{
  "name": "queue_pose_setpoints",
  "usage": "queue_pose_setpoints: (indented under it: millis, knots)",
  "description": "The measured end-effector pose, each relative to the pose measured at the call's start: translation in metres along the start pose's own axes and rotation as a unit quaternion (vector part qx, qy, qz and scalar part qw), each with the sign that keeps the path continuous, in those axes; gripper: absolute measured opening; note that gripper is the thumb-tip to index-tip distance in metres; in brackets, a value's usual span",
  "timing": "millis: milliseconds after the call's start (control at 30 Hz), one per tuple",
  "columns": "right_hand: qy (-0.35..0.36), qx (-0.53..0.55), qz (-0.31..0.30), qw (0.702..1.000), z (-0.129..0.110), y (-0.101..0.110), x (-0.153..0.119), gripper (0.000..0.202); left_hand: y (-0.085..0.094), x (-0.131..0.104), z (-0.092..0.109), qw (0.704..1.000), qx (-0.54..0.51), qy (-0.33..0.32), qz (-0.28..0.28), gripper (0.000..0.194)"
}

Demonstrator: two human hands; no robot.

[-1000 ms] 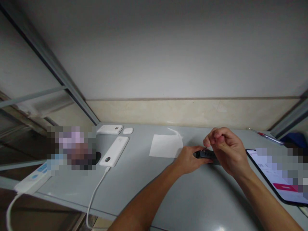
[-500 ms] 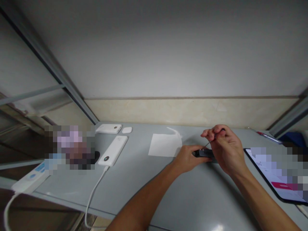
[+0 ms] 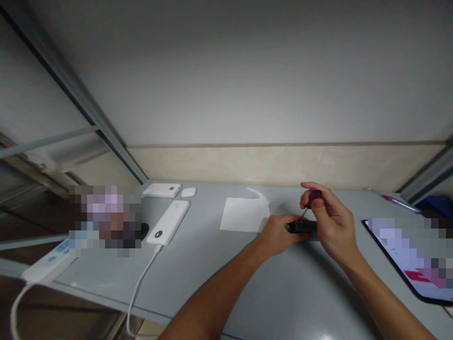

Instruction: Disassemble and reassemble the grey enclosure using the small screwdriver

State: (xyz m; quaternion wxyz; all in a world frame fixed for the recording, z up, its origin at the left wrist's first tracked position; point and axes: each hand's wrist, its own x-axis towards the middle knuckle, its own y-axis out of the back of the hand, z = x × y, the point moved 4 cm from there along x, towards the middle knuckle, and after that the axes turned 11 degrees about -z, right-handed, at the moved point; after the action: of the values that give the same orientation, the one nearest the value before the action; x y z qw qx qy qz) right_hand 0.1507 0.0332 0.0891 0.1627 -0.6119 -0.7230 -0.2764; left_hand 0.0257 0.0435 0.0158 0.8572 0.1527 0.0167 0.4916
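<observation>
My left hand (image 3: 278, 234) is closed on a small black device (image 3: 302, 227) held just above the grey table (image 3: 198, 264). A screwdriver with a dark reddish handle (image 3: 314, 196) is gripped between the fingers and thumb of my right hand (image 3: 334, 219). Its thin shaft slants down to the left, and the tip meets the top of the device. The device's right end is partly hidden by my right hand. Beside my left hand lies a white sheet of paper (image 3: 244, 215).
Two white power banks (image 3: 169, 222) and a small white case (image 3: 188, 192) lie left; a cable leads from one. A white power strip (image 3: 49, 262) crosses the left edge. A tablet (image 3: 399, 257) and a pen-like tool (image 3: 399, 203) lie right.
The fingers of my right hand have shifted around the screwdriver, so more of its handle shows and it has moved slightly left. The view has shifted a little.
</observation>
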Motion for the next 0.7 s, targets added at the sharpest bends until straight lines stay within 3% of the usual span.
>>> queue_pose_setpoints:
  millis: [200, 333, 500, 700]
  knots:
    - [0.035, 0.055, 0.003, 0.998, 0.001, 0.001, 0.007, 0.013, -0.001, 0.0, -0.005, 1.0, 0.006, 0.013, 0.007, 0.034]
    - [0.043, 0.029, -0.039, 0.998, -0.001, 0.005, 0.022, 0.021, -0.002, 0.001, -0.006, 0.999, 0.03, 0.027, 0.018, 0.032]
    - [0.029, 0.023, -0.05, 0.998, -0.005, 0.009, 0.034, 0.024, -0.001, 0.002, -0.007, 0.998, 0.054, 0.029, 0.017, 0.033]
    - [0.038, 0.027, 0.04, 0.998, 0.002, 0.015, 0.019, 0.021, 0.001, 0.003, -0.003, 0.997, 0.08, 0.016, 0.015, 0.027]
